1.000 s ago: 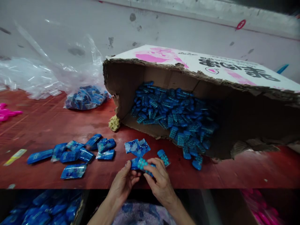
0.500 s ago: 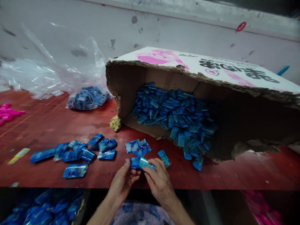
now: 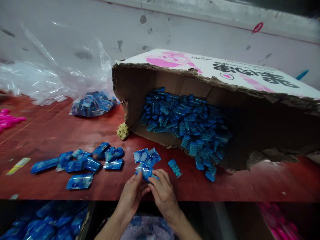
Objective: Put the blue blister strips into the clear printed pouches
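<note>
Between both hands' fingers (image 3: 140,181), crinkled blue packet (image 3: 145,172).

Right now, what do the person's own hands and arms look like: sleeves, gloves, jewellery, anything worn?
Both are bare: the left hand and the right hand have no gloves, and no rings or watch show. The forearms are uncovered down to the bottom edge of the picture, so no sleeve is in view. Nails look short and unpainted. A blue and purple patterned garment shows between the forearms, at the lap.

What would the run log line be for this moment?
left hand: grip on blue packet | right hand: grip on same packet | over red table edge | torn cardboard box behind
</note>
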The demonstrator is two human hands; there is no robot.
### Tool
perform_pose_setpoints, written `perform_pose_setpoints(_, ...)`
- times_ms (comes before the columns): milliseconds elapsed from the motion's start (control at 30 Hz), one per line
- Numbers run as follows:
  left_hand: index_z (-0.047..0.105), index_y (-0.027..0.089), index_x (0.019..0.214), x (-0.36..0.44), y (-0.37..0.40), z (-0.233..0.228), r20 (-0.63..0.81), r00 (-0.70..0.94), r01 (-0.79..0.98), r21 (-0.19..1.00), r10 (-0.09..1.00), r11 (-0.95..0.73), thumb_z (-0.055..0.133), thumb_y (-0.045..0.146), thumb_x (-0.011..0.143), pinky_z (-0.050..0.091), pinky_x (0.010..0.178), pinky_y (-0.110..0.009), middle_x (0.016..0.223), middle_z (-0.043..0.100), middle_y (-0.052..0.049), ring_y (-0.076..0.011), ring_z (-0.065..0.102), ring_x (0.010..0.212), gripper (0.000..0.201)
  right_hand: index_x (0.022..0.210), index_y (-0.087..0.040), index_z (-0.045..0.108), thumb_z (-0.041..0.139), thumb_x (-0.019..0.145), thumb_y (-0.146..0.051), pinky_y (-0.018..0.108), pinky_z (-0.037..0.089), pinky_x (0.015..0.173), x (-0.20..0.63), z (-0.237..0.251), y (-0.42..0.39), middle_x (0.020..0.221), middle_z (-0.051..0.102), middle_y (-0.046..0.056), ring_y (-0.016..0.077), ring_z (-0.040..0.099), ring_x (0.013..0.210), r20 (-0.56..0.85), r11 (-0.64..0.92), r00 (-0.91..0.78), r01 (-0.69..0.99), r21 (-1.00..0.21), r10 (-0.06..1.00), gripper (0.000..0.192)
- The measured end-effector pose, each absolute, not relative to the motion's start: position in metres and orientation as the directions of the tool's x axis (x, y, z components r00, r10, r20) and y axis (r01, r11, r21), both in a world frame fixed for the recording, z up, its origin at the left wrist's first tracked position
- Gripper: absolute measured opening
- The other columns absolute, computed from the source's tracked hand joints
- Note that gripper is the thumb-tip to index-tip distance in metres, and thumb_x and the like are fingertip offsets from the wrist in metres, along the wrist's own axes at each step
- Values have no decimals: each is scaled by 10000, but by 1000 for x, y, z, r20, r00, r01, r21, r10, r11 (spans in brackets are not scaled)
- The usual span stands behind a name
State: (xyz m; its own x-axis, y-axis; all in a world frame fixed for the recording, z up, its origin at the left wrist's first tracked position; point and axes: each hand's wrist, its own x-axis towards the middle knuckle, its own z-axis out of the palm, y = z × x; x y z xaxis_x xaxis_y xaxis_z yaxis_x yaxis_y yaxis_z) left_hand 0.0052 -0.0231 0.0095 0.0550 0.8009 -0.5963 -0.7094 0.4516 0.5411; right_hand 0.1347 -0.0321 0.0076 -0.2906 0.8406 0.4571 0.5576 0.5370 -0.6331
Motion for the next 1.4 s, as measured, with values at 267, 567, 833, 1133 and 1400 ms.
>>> perform_pose_setpoints(267,628,131,837,-15,-21,9,-620,272,-645,450,736,618,618,194,728,518,540,-270,730,690,-48,-146,635,600,126,1052,-285,614,547,806,-134,347,440,918,136,13,-28,1117,597,34,190,544,1054,218,236,-236,46,-971,947,297)
perform_pose_setpoints(567,628,139,997,-26,-27,20,-447,508,-591,442,737,675,585,172,736,508,561,-297,845,703,-109,-189,653,654,266,1267,-310,405,655,696,-139,395,414,937,142,20,-24,1298,469,45,219,469,1154,60,14,-337,-138,-990,939,646)
perform_pose_setpoints(833,687,122,860,-20,-30,18,-418,495,-620,443,761,647,744,211,569,458,765,-283,776,708,-81,-186,648,755,310,1242,-322,441,577,770,-147,329,481,838,145,27,-25,1232,532,29,172,565,1032,60,-67,-497,-234,-970,866,521)
perform_pose_setpoints(1133,685,163,809,-2,-37,12,-527,277,-774,374,804,512,716,255,624,482,795,-358,750,712,-33,-184,645,731,208,1226,-289,471,551,819,-220,267,513,751,136,14,-26,1096,604,30,158,602,937,133,118,-319,-66,-991,938,420)
perform_pose_setpoints(1400,650,122,856,-67,-1,36,-509,-237,-878,478,827,43,337,585,781,528,746,-353,856,710,-114,-221,649,865,564,1066,-220,579,552,801,-138,374,439,800,134,0,8,1019,600,71,224,520,945,306,379,-237,711,-592,922,278)
